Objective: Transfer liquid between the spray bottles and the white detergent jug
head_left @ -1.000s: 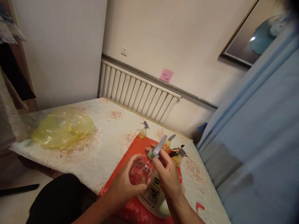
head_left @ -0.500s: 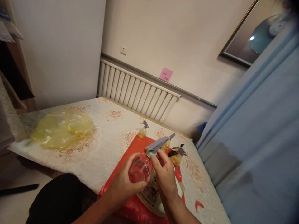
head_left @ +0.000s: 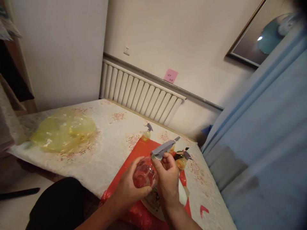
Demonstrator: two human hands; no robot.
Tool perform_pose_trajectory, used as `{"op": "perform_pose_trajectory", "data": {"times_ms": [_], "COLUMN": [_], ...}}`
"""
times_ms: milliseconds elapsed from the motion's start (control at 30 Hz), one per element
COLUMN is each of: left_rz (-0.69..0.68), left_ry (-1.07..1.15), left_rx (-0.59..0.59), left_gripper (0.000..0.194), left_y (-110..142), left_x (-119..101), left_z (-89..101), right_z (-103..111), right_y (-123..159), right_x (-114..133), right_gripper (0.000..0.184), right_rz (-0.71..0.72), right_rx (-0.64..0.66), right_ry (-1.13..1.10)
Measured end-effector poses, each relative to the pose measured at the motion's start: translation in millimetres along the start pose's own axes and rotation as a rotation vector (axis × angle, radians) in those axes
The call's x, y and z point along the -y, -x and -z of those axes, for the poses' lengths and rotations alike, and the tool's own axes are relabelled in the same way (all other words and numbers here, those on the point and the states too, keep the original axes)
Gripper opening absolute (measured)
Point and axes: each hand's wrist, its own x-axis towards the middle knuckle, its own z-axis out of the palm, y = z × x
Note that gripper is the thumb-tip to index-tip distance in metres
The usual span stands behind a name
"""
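Note:
My left hand (head_left: 128, 188) is wrapped round a small clear bottle (head_left: 143, 174), held tilted above the table. My right hand (head_left: 168, 182) pinches the bottle's grey trigger spray head (head_left: 162, 149) at its neck collar, the nozzle pointing away to the right. Under my hands a big white bottle with a printed label (head_left: 165, 204) lies on a red plastic bag (head_left: 134, 153).
Three small spray bottles with yellow liquid (head_left: 146, 133) (head_left: 173, 145) (head_left: 182, 159) stand at the far edge of the red bag. A yellow plastic bag (head_left: 63, 129) lies at the table's left. The floral tablecloth (head_left: 107, 140) covers the table; radiator (head_left: 141, 94) behind, blue curtain (head_left: 268, 143) right.
The spray head has been turned from pointing up-right to pointing more level to the right. My right hand has shifted slightly down at the neck. The left hand keeps its hold.

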Motion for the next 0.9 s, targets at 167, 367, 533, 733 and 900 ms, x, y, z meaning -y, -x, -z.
{"op": "perform_pose_trajectory", "data": {"times_ms": [167, 367, 533, 733, 900], "left_rz": [0.002, 0.005, 0.010, -0.008, -0.004], "left_ry": [0.020, 0.029, 0.067, 0.093, 0.108], "left_rx": [0.019, 0.006, 0.027, 0.066, 0.095], "left_gripper": [0.079, 0.079, 0.075, 0.076, 0.073], "left_y": [1, 1, -6, -38, -89], "left_x": [2, 10, 12, 23, 58], "left_z": [1.4, 1.2, 0.6, 3.9, -4.8], "right_z": [2, 1, -2, 56, 111], "right_y": [3, 3, 1, 9, 26], "right_x": [0, 2, 2, -6, -10], "right_gripper": [0.022, 0.012, 0.026, 0.029, 0.020], "right_rz": [0.030, -0.012, -0.050, -0.053, -0.026], "right_rx": [0.053, 0.036, -0.036, -0.134, -0.308], "right_ry": [-0.013, 0.039, -0.004, 0.069, 0.083]}}
